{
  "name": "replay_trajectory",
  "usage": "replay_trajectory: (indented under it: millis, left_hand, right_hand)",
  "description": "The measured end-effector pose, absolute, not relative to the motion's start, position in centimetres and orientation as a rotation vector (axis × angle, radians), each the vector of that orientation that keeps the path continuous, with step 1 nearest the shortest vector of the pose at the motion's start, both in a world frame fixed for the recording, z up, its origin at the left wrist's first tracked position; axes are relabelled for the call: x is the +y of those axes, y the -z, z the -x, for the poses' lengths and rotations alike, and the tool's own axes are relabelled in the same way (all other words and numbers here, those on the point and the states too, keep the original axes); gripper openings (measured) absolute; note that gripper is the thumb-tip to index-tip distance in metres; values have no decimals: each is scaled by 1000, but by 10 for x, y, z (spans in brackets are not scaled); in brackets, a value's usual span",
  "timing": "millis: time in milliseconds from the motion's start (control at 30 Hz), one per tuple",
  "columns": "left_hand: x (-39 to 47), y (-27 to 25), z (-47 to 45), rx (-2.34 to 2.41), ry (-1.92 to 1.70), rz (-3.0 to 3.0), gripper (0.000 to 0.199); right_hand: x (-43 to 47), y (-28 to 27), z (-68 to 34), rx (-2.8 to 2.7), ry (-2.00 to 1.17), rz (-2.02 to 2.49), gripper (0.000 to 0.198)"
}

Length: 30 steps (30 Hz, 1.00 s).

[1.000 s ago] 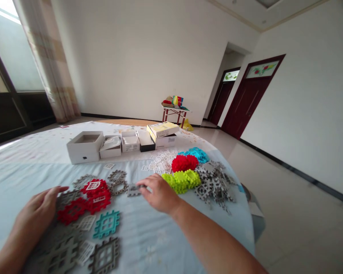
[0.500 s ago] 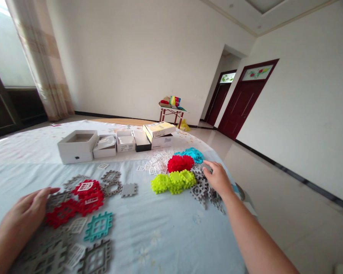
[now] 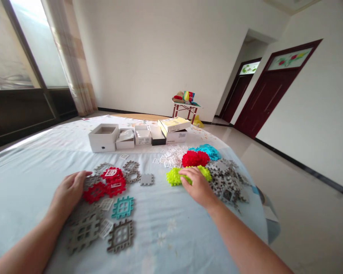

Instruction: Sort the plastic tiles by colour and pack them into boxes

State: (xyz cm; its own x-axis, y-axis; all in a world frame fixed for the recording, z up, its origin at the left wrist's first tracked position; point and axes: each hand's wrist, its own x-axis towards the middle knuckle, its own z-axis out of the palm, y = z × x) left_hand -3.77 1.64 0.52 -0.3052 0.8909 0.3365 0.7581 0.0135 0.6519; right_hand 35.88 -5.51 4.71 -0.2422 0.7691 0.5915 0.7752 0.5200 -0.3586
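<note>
My left hand (image 3: 70, 190) rests at the left edge of a loose group of plastic building panels, fingers stretched out over a grey panel (image 3: 92, 182). Beside its fingertips lie red panels (image 3: 94, 192), two topped with white window inserts (image 3: 116, 185). Nearer me are a teal panel (image 3: 123, 207) with a window in it, a dark grey panel (image 3: 120, 236) and a larger grey one (image 3: 84, 231). Over the lime-green pile (image 3: 173, 177) is my right hand (image 3: 198, 187), thumb apart from its fingers; nothing shows in its grasp. Whether it touches the pile is unclear.
Behind the green pile sit red (image 3: 195, 158) and blue piles (image 3: 207, 151), with white inserts (image 3: 171, 156) to their left. A grey heap (image 3: 228, 182) lies near the table's right edge. Several boxes (image 3: 103, 142) line the back. A small table (image 3: 188, 104) stands by the wall.
My right hand has moved left from the grey heap to over the green pile. My left hand stays by the grey and red panels. The view has turned left.
</note>
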Motion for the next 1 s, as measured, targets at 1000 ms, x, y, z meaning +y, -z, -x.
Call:
replay_trajectory:
  millis: [1000]
  left_hand:
    - [14,-7,35,2042,-1190,-1638,46]
  right_hand:
    - [-43,-15,-248,-2081,-401,1158,22]
